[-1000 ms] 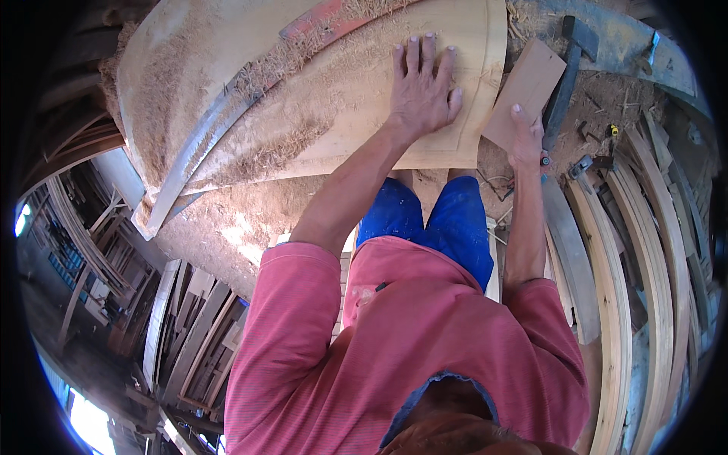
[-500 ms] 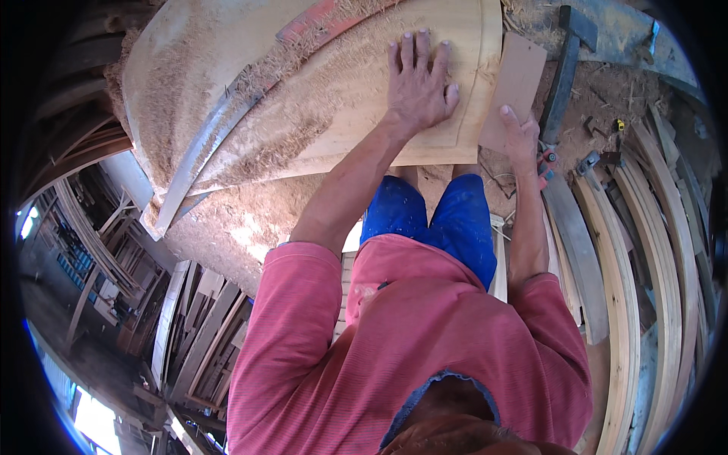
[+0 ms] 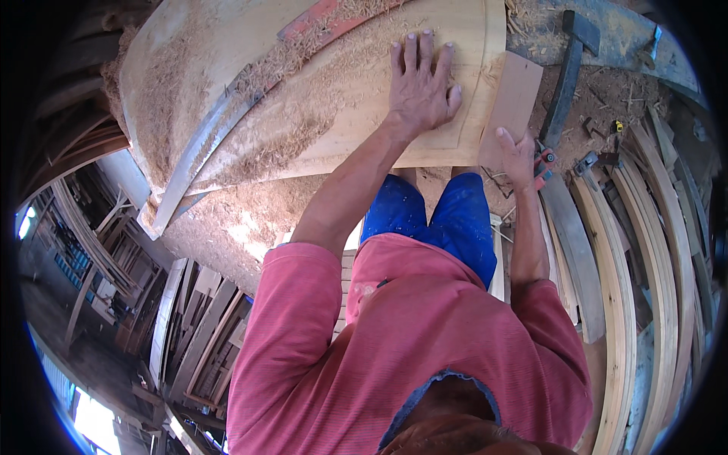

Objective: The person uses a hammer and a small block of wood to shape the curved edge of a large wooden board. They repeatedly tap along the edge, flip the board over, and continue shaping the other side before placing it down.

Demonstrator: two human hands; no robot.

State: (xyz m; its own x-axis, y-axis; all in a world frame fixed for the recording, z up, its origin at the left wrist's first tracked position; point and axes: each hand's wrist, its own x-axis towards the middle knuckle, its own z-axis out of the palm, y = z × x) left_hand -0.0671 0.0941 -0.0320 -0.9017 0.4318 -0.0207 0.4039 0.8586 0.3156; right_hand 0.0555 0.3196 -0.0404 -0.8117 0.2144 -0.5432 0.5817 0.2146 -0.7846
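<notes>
Two bare hands work well apart from each other. One flat wooden block [image 3: 514, 95], pinkish-brown with square corners, extends forward from the right hand [image 3: 518, 155], which grips its near end with the thumb on the upper face; the fingers beneath are mostly hidden. The block's left side meets or overlaps the edge of a large pale wooden panel [image 3: 353, 114]; which of the two cannot be told. On that panel, left of the block, the left hand [image 3: 422, 91] presses down palm-first, fingers spread and holding nothing. Shallow lines run along the panel beside its thumb. Wood shavings [image 3: 303, 136] lie scattered to the left of this hand, around a long curved strip [image 3: 189, 167], part grey and part red, that crosses the panel.

Just right of the right hand sits a small red and black tool [image 3: 543, 161]; any lettering on it is too small to read. Ahead of that hand and to its right lies a dark hammer-like tool [image 3: 563, 95]. Farther right is a small yellow piece [image 3: 618, 127], its markings likewise too small to make out. Long curved timbers [image 3: 614, 303] stretch behind it. Between the forearms show blue shorts [image 3: 455, 220] and a pink shirt [image 3: 455, 318].
</notes>
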